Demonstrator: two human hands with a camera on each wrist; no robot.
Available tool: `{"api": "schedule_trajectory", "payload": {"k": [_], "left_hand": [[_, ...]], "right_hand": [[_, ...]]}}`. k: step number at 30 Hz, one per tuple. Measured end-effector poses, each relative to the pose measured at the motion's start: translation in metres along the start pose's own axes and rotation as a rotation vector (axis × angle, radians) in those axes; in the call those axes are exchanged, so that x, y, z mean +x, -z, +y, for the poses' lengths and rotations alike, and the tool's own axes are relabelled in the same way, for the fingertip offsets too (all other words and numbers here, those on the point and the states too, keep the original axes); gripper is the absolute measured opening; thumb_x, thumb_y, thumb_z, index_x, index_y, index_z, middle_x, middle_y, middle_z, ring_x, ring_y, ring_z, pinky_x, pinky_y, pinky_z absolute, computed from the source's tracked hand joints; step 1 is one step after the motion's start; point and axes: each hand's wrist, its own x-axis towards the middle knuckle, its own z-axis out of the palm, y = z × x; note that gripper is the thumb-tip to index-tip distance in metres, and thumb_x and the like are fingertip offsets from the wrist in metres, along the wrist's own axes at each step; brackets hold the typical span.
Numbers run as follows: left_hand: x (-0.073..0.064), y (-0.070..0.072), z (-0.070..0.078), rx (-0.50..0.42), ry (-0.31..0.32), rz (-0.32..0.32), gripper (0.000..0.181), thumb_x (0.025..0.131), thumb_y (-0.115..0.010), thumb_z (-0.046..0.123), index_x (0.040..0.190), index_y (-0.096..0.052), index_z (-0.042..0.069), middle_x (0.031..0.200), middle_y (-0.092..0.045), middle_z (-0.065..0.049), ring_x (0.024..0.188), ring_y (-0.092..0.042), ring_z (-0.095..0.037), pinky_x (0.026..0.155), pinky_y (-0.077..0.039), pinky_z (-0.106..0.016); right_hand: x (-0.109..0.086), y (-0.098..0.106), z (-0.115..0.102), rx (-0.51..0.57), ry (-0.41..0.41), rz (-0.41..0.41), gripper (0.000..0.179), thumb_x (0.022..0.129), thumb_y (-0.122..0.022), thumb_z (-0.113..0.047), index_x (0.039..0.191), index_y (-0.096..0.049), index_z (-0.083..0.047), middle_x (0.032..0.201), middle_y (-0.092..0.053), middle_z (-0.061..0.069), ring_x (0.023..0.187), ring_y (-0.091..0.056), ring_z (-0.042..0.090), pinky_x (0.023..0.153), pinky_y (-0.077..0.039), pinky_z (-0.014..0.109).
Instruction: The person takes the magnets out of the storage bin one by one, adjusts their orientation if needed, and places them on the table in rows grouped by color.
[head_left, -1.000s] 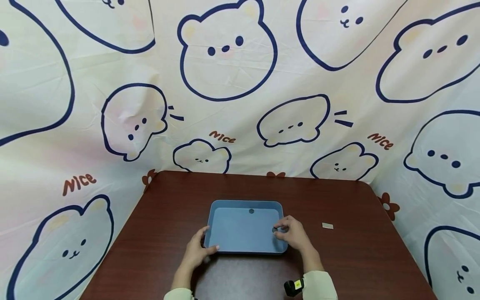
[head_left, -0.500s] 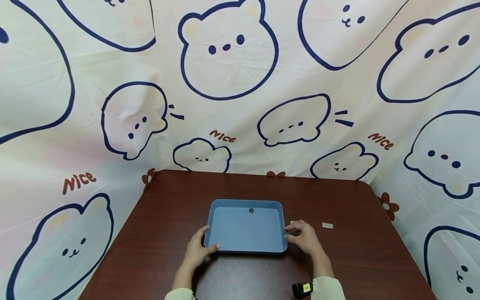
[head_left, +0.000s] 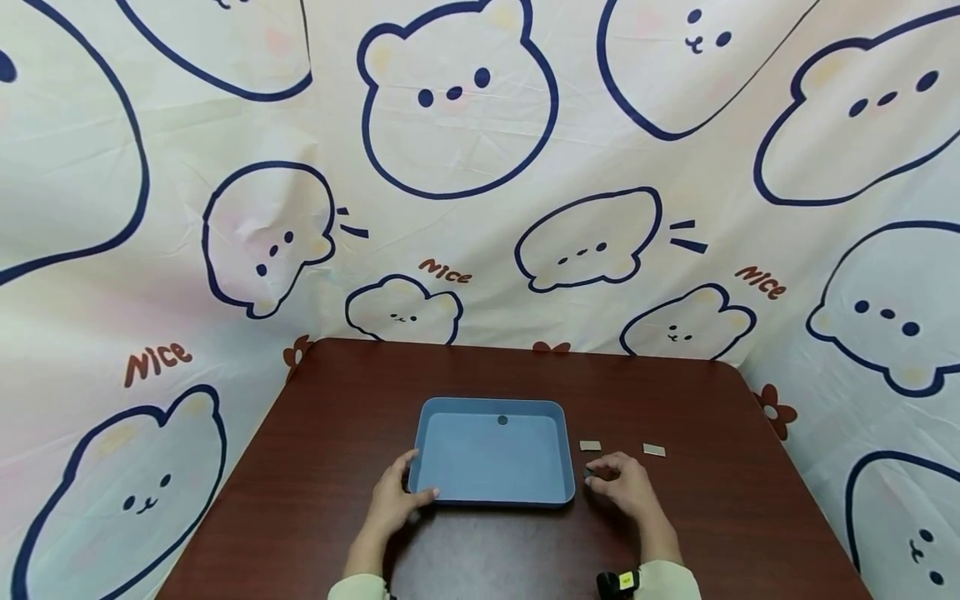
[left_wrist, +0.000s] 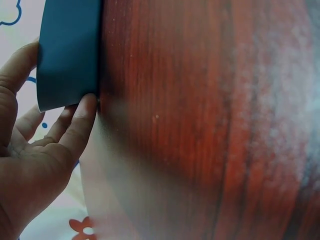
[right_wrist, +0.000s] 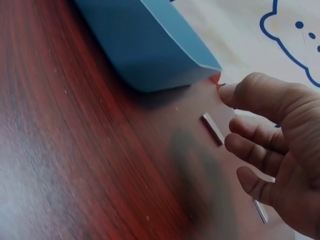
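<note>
A shallow blue tray [head_left: 491,454] lies on the table, with a small dark grey disc [head_left: 502,420] inside near its far wall. My left hand [head_left: 393,498] holds the tray's near left corner, thumb at the front and fingers along the side; the left wrist view has fingertips against the tray wall [left_wrist: 70,55]. Just right of the tray, my right hand [head_left: 626,487] pinches another small dark disc [head_left: 588,472] between thumb and index finger. In the right wrist view this disc is mostly hidden behind the fingertips [right_wrist: 227,94], and the other fingers are loosely bent.
Two small pale rectangular pieces lie right of the tray: a nearer piece [head_left: 590,446] and a farther piece [head_left: 654,450]. The reddish-brown table [head_left: 360,375] reaches a cartoon-printed cloth [head_left: 480,242] at the back and sides.
My right hand has moved rightward from over the tray's right side to the table beside it, carrying the dark disc. The nearer pale piece has come into sight. My left hand stays put.
</note>
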Motion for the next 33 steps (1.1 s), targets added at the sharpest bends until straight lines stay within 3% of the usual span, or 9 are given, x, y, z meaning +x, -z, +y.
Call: {"api": "schedule_trajectory", "payload": {"k": [15,33], "left_hand": [[0.001,-0.001,0.001,-0.005,0.0,0.006,0.079,0.071,-0.082,0.02,0.138,-0.042,0.004,0.124,-0.048,-0.024,0.102,-0.052,-0.036,0.076,-0.046,-0.048],[0.002,-0.001,-0.001,0.005,0.03,-0.012,0.081,0.07,-0.083,0.022,0.138,-0.042,0.004,0.123,-0.049,-0.024,0.101,-0.053,-0.036,0.076,-0.045,-0.048]], "right_hand": [[-0.008,0.003,0.024,-0.012,-0.104,-0.006,0.013,0.073,-0.078,-0.005,0.086,-0.074,-0.008,0.09,-0.059,0.003,0.074,-0.054,0.016,0.063,-0.044,0.032],[-0.007,-0.003,0.032,-0.041,-0.072,-0.002,0.016,0.072,-0.076,-0.001,0.086,-0.074,-0.008,0.089,-0.055,0.001,0.074,-0.051,0.016,0.063,-0.043,0.032]]}}
